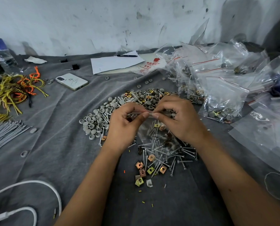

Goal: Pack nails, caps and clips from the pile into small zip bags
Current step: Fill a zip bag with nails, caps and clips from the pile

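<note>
Thumbs and forefingers did the work here: my left hand and my right hand both pinched the red-lined zip strip of a small zip bag, the two thumbs nearly meeting at its middle, fingers curled tight on the seal. The bag hung from that pinch just above the desk, and through the clear film I could see nails and a couple of brassy clips already inside. I judged this one was loaded and only wanted pressing shut.

Under and around the bag lay the pile: grey caps heaped to my left, nails spread below my right wrist, square clips scattered nearest me. It looked far from used up, so plenty of packing was left.

To my right a heap of filled bags showed good progress, each with hardware settled in the bottom and a red line at the top.

Further out, a white packet carried a red apple mark and red characters too small for me to read, plus a "5". A phone lay face down with a scrawl on its back I couldn't make out. Beyond it sat a sheet of paper with a pen on it.
</note>
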Available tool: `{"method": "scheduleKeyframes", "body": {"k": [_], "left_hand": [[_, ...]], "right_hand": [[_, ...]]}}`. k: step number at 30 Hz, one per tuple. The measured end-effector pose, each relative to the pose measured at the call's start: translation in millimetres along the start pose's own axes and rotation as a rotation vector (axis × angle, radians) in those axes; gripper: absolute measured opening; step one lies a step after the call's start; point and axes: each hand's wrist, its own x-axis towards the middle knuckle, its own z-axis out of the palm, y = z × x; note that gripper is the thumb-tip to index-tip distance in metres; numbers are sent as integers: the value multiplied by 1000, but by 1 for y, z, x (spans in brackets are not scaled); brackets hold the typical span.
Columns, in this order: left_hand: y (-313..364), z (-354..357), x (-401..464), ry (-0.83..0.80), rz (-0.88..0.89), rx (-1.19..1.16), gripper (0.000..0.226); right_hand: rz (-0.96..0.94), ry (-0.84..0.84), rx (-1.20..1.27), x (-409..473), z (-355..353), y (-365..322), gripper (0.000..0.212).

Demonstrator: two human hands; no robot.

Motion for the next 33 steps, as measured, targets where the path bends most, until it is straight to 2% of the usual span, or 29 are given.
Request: {"method": "scheduleKeyframes", "body": {"k": [7, 13, 17, 24, 29, 33], "left_hand": [[3, -1, 0, 45, -39, -103, 5], [4, 0, -2, -8, -5, 82, 7], [3, -1, -1, -9, 4, 52, 4], [5, -1, -1, 22, -34, 31, 3], [5, -4, -1, 41, 103, 402, 12], [4, -5, 1, 11, 117, 403, 4]], "right_hand": [[127, 38, 112, -1, -3, 7, 5], [63, -4, 76, 0, -1, 5, 4], [34, -18, 67, 0, 2, 4, 5], [130, 69, 118, -1, -3, 9, 6], [90, 27, 47, -1, 0, 6, 5], [72, -2, 0, -1, 4, 3, 6]]}}
